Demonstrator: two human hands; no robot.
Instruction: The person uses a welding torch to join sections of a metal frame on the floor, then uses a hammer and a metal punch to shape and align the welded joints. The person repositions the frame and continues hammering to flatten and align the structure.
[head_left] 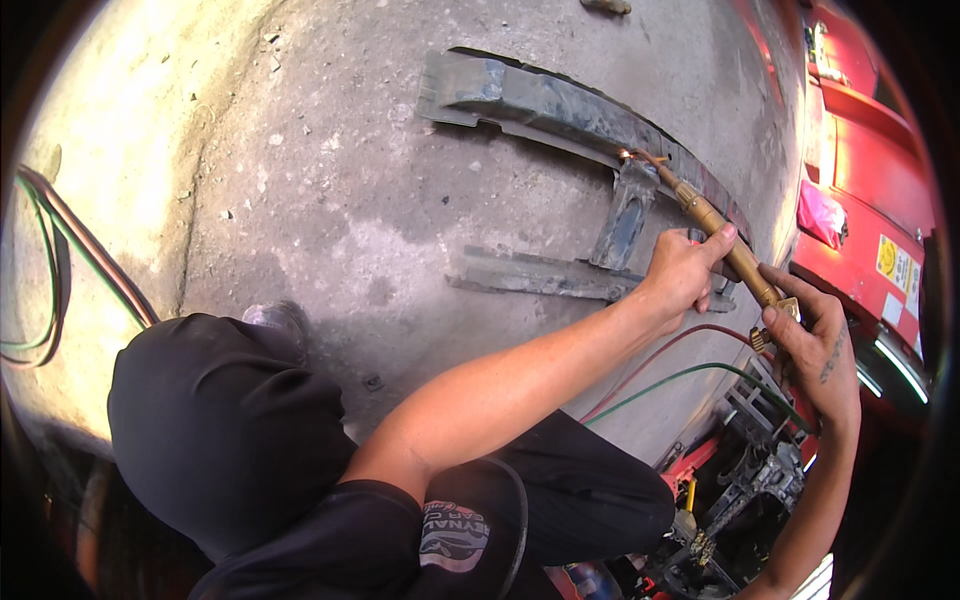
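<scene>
My left hand (680,272) is closed around the middle of a brass gas torch (702,210), with its thumb along the body. Farther back, my right hand (822,345) grips the torch's rear end beside its valve knobs. The copper-coloured tip points to the far left. A small orange glow shows at the tip, where a short metal bracket (626,220) meets a long, curved, grey metal beam (570,105). Nearer to me, a second, flatter metal bar (540,276) lies at the bracket's other end, partly hidden by my left forearm.
Red and green hoses (690,370) run below the torch; more hoses (75,240) loop at far left. A red cabinet-like object (880,170) bearing a pink bag (820,212) stands at right. Metal car parts (760,480) lie lower right. My black-clad knee (220,430) and shoe (280,328) are at left.
</scene>
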